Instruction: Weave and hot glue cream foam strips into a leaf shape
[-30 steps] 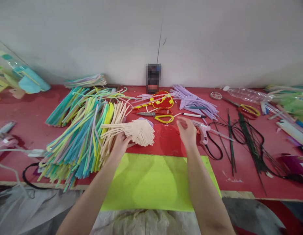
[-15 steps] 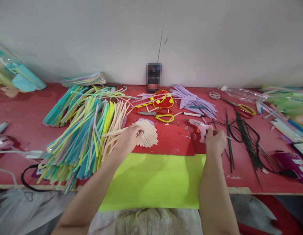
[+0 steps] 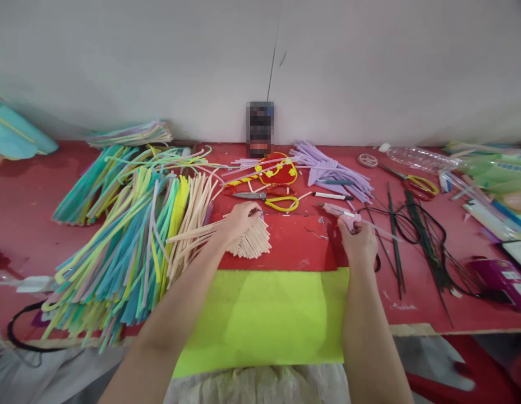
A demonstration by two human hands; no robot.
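Glue gun (image 3: 348, 217) held at its handle by the right hand (image 3: 361, 244), fingers curled round it, nozzle pointed away to the left. Left hand (image 3: 239, 219) laid over the cream woven piece (image 3: 252, 244), fingertips bent at its upper edge; whether the piece is pinched or only pressed cannot be told, the contact being hidden. Piece seen at mid-table on a red board (image 3: 298, 247), its fanned end toward the right, loose tails run out leftward beneath the wrist. Lime sheet (image 3: 268, 320) spread along the near edge of the red table (image 3: 432, 314), below the board. Yellow-and-red-handled scissors (image 3: 266, 198) noted just beyond the piece, with a white pen (image 3: 331, 196) to their right. Purple stems (image 3: 327, 174) bundled behind the pen. Cream stems (image 3: 201, 196) stacked to the left, beside a large mixed pile (image 3: 129, 247) of blue, green and yellow ones. Dark green wires (image 3: 424, 241) laid right of the gun.
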